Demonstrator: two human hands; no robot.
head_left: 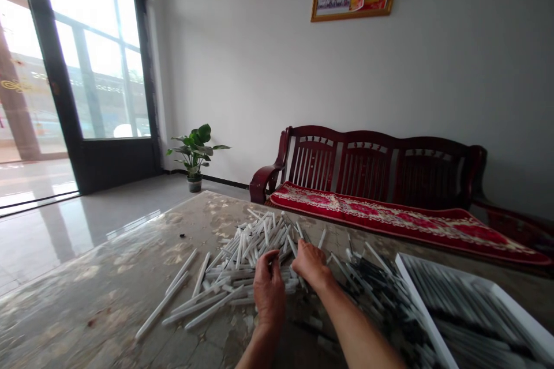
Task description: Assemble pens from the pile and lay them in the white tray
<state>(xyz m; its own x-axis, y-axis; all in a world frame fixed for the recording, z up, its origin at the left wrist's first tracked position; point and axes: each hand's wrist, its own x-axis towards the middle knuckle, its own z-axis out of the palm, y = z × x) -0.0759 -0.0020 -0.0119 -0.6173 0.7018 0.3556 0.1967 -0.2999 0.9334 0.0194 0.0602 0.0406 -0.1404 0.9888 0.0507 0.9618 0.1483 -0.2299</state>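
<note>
A heap of white, translucent pen barrels (253, 248) lies on the table, with several loose ones spread to its left. At the heap's near edge is my left hand (269, 285), thumb and fingers curled together; what they hold, if anything, is too small to make out. My right hand (309, 262) is closed at the heap's right side, knuckles up, its fingertips hidden and barrels close around it. To the right of it spreads a second pile, of dark and clear slender pen parts (372, 282), partly behind my right forearm.
A white shallow box (422, 305) at the right holds many slender dark and clear pieces, blurred. The table (116, 288) has a patterned, glossy cover. Beyond it stand a red wooden bench (363, 167) with a red floral cover (389, 216) and a potted plant (194, 155).
</note>
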